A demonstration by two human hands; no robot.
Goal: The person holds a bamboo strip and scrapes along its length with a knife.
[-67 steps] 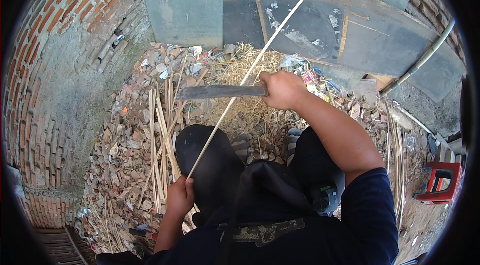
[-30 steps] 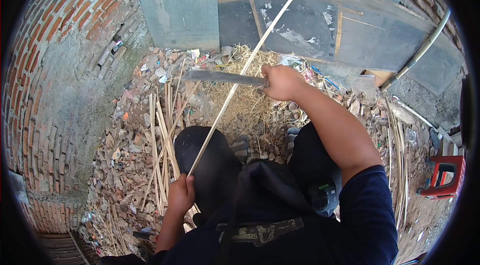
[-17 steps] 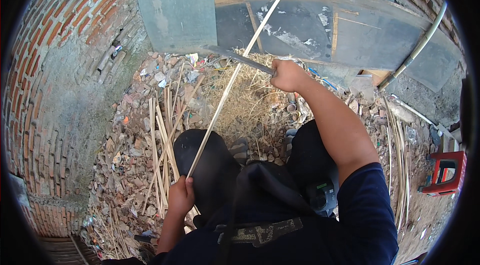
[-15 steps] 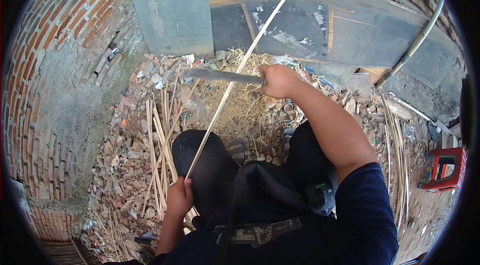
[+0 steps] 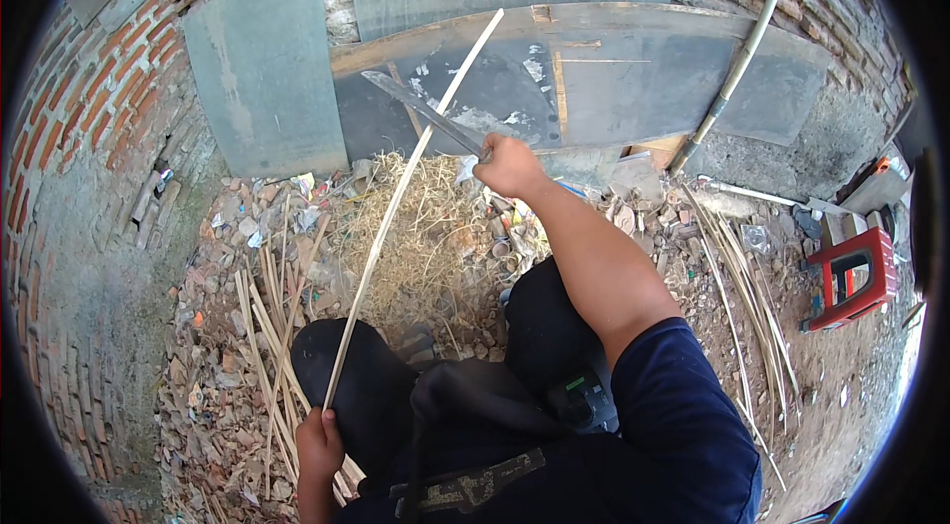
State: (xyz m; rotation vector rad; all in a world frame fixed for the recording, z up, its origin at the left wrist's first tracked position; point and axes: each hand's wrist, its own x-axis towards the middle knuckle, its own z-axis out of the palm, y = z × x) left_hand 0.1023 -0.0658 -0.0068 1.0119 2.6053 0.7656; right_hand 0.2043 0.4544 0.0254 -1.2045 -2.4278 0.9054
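Observation:
My left hand (image 5: pixel 319 443) is closed round the lower end of a long pale bamboo strip (image 5: pixel 380 219), beside my left knee. From there the strip slants up and away to the right, over a heap of shavings. My right hand (image 5: pixel 509 166), arm stretched forward, grips the handle of a machete (image 5: pixel 424 108). Its dark blade points up to the left and crosses the strip's upper part, seemingly against it. The handle is mostly hidden in my fist.
Straw-coloured shavings (image 5: pixel 406 247) lie on rubble ahead. Bamboo strips (image 5: pixel 267 346) rest by my left leg; another bundle (image 5: pixel 742 286) lies at right. A red plastic stool (image 5: pixel 853 279) stands far right. Grey panels (image 5: pixel 633 94) and a brick wall (image 5: pixel 69 128) enclose the spot.
The machete has moved farther up the strip, and its blade now tilts with the tip raised. My left hand still holds the lower end. The whole view has shifted.

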